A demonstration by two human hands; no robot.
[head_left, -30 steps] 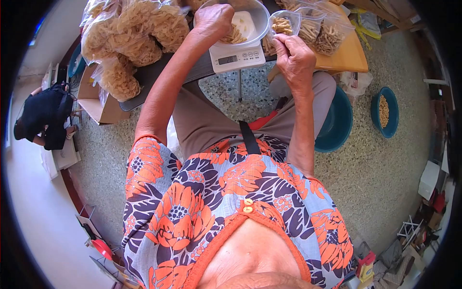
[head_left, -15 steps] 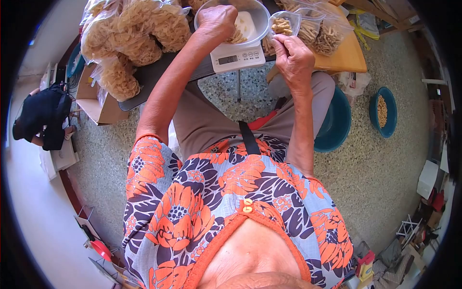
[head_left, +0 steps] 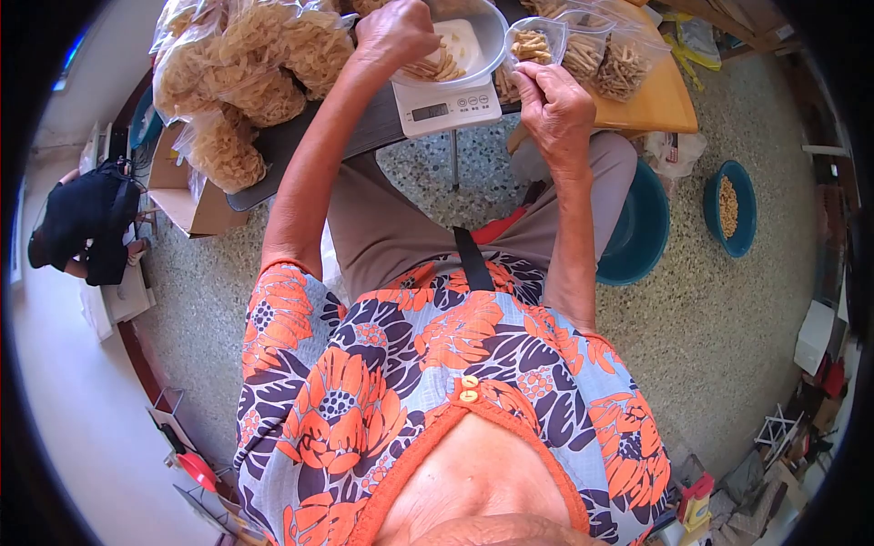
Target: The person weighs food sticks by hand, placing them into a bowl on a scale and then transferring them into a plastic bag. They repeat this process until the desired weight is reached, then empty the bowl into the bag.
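Observation:
My left hand is closed over the left rim of a translucent plastic bowl; its fingertips are hidden, so what it holds cannot be made out. Pale brown dried sticks lie in the bowl's left part. Under the bowl is a white kitchen scale with a lit display, its digits too blurred to read. Between thumb and fingers, my right hand pinches the near edge of a small clear plastic bag that contains similar sticks. This bag is open and stands right of the bowl.
Bags of dried tan flakes pile up on the dark table. Filled stick bags sit on a wooden surface at right. Teal basins and a cardboard box are on the floor. Another person bends at far left.
My left hand has shifted left and slightly away from me, showing more of the sticks in the bowl. My right hand keeps its pinch on the bag, nearly unmoved.

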